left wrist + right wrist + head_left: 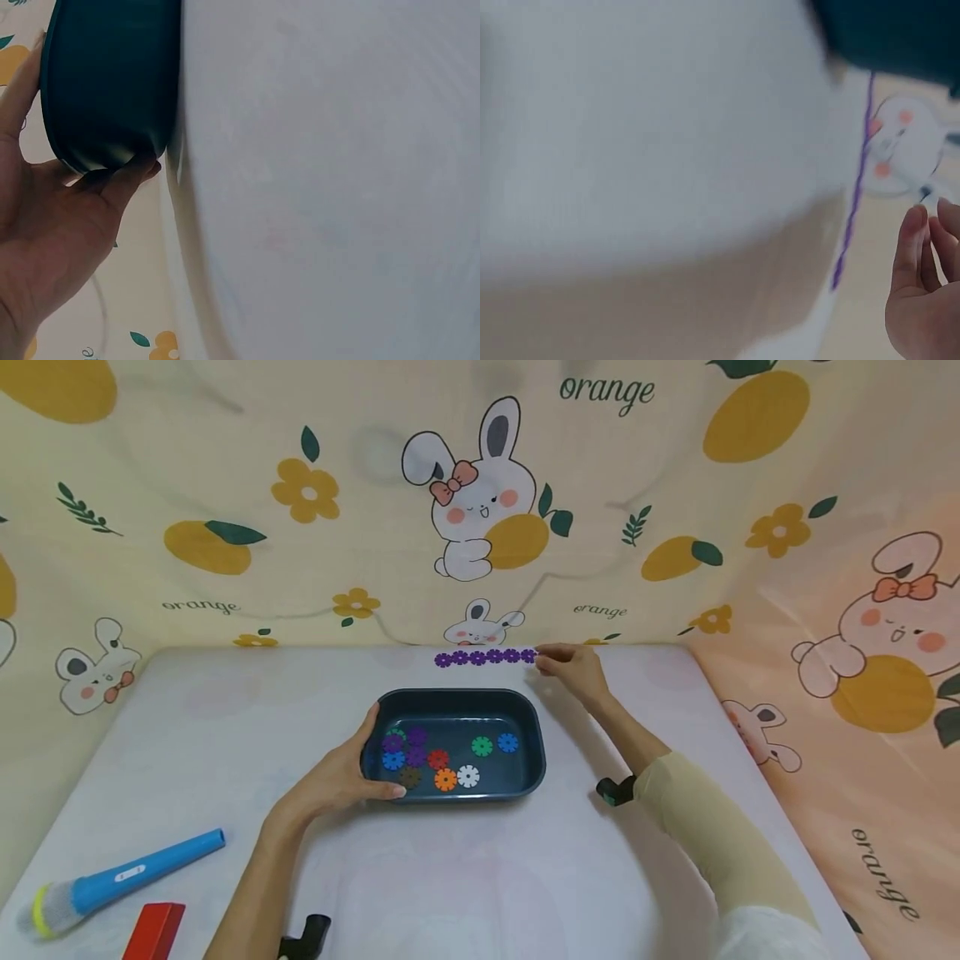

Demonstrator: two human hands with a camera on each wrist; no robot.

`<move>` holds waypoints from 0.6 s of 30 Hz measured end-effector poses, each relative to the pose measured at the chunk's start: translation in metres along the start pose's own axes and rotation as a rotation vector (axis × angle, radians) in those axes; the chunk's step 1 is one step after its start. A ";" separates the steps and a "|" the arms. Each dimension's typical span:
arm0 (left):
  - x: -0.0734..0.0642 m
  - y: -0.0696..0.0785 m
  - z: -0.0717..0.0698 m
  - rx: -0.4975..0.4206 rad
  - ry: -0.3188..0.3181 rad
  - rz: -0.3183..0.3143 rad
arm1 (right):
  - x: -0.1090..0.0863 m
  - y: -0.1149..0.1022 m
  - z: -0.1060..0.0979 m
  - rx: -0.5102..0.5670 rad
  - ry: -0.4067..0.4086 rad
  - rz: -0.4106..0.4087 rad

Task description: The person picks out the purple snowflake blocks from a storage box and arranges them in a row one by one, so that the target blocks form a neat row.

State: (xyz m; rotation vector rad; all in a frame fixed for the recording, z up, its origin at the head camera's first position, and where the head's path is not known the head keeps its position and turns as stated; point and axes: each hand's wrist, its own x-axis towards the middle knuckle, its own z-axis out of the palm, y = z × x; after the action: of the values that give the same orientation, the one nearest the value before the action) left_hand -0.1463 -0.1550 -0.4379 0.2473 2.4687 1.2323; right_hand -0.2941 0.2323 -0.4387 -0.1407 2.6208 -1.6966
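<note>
My left hand point(345, 772) grips the left end of a dark blue tray point(457, 797), thumb at its front rim and fingers at its side. In the left wrist view, the tray's outer wall point(112, 82) lies within that hand's grasp. Several notched plastic discs in purple, blue, green, orange point(446, 779), red, brown and white lie in the tray. Behind it runs a row of purple notched discs point(477, 657). My right hand point(573, 670) is at the row's right end, fingers bent and close together. In the right wrist view, nothing shows between its fingertips point(915, 217).
A blue toy microphone point(135, 877) with a grey head lies at the left front of the white table point(480, 877). Near it is a red block point(153, 931), cut off by the frame. A patterned cloth point(315, 577) hangs behind the table's back edge.
</note>
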 end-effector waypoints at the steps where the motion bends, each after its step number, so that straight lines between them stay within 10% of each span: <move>1: 0.000 0.000 0.000 -0.002 -0.002 0.005 | -0.003 -0.005 0.002 0.018 -0.005 -0.013; 18: -0.001 0.003 0.003 0.024 0.003 0.024 | -0.037 -0.057 0.055 0.013 -0.226 -0.112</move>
State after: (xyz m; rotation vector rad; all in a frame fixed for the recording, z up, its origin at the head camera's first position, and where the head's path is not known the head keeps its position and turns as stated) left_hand -0.1438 -0.1516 -0.4369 0.2822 2.4917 1.2144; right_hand -0.2501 0.1616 -0.4105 -0.4586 2.4778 -1.6205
